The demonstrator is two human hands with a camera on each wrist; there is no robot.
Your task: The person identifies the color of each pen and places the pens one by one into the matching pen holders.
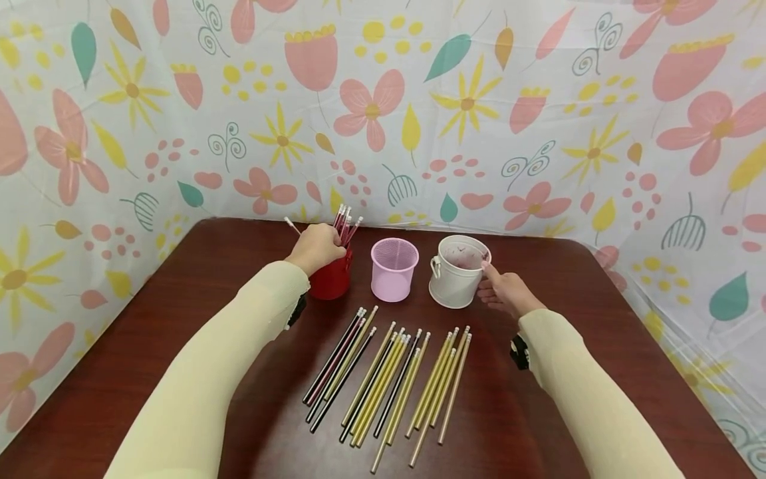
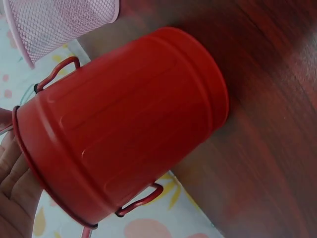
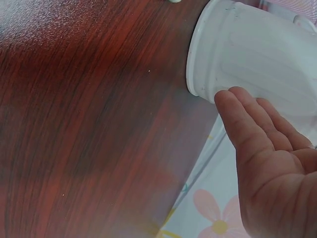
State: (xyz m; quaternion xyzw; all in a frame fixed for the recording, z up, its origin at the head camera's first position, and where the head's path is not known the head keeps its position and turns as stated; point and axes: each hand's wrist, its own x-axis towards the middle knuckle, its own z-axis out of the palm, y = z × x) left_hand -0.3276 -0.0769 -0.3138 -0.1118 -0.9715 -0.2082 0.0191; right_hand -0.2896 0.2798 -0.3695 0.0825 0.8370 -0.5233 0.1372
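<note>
And the left hand (image 1: 318, 246) bends over the red bucket (image 1: 330, 283), left of the pink cup (image 1: 391, 283), its grip on the bunched pencils (image 1: 345, 229) impossible to tell; well apart, right of the cup, the right hand (image 1: 509, 289) lies straight-fingered along the white bucket (image 1: 451, 286); one lopsided tug could topple the red bucket, scattering pencils onto the loose pencils (image 1: 380, 392) before the cup

Long pale cream left sleeve (image 1: 200, 372), matching right sleeve (image 1: 589, 392), small black left wrist device (image 1: 296, 311), black right wrist device (image 1: 519, 352)

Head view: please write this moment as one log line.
left hand: at red metal bucket | right hand: at white metal bucket | pink mesh cup: between
</note>
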